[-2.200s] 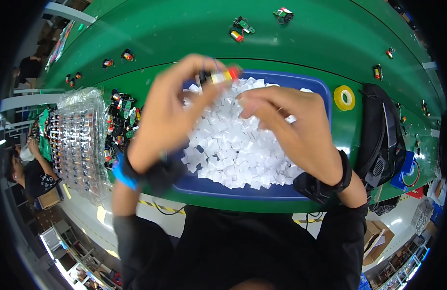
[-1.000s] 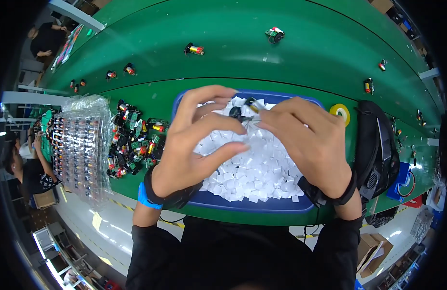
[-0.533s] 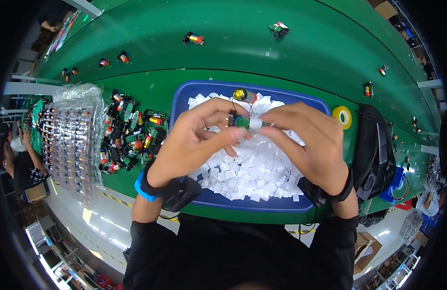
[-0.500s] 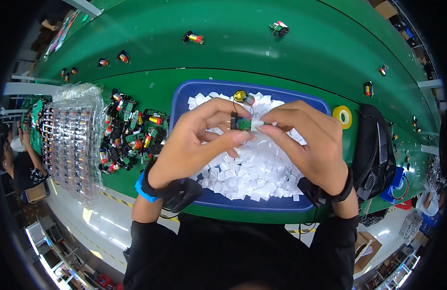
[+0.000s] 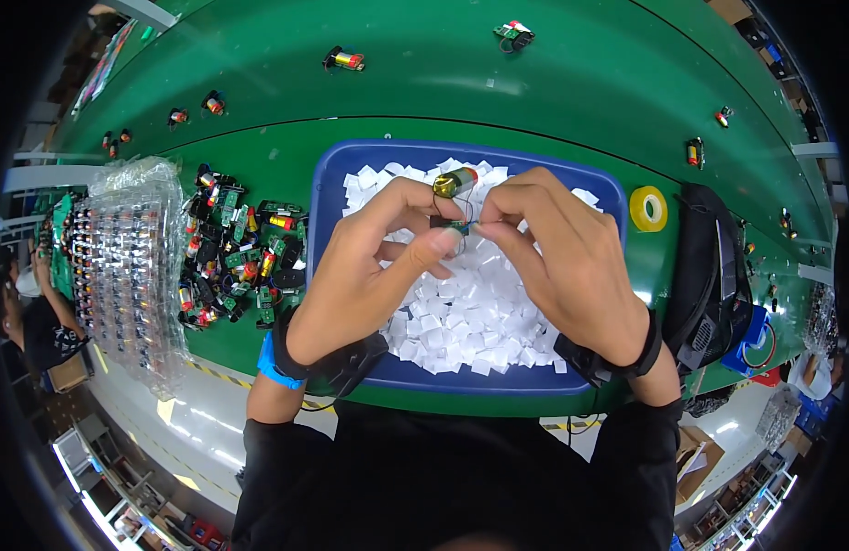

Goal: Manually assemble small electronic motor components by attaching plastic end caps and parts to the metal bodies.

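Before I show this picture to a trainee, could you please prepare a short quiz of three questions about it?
1. Choose: in the picture, where does the tape lie?
A) left of the tray
B) right of the tray
C) inside the tray

2. True or false: the white pieces lie inside the tray.

3. Complete: the cylinder between the left hand and the right hand is mainly ____ in colour.

Key: 1. B; 2. True; 3. gold.
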The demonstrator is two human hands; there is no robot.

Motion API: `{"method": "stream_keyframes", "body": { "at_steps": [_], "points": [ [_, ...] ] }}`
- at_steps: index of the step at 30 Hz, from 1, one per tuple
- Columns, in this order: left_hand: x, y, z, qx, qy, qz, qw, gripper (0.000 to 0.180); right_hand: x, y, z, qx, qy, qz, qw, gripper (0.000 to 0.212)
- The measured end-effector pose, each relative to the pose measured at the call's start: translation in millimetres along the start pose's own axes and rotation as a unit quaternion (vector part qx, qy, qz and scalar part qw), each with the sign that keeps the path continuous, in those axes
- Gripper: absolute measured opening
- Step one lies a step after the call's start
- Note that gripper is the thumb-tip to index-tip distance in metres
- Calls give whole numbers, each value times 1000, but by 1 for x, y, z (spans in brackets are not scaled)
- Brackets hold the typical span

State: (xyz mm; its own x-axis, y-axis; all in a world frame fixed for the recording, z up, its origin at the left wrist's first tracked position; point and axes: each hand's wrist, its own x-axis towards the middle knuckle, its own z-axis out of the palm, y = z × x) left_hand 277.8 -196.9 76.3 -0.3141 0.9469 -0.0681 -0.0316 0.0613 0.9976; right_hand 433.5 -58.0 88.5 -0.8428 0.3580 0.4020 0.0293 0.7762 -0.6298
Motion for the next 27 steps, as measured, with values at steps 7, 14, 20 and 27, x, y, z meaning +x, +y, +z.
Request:
{"method": "stream_keyframes", "body": {
  "at_steps": [7,14,20,27],
  "points": [
    [1,-2,-5,-15,48,-16,999,18,3,-9,-5,-27,11,-71,997,24],
    [-1,1,-6,-25,29,-21,999,17,4,1,-5,25,48,-16,998,25],
    [-3,2,0,19,31,10,999,18,0,1,0,2,6,-10,1000,22],
    [0,-4,-3,32,78,-21,996,17,2,-6,7,-114,35,-114,986,29]
  ]
}}
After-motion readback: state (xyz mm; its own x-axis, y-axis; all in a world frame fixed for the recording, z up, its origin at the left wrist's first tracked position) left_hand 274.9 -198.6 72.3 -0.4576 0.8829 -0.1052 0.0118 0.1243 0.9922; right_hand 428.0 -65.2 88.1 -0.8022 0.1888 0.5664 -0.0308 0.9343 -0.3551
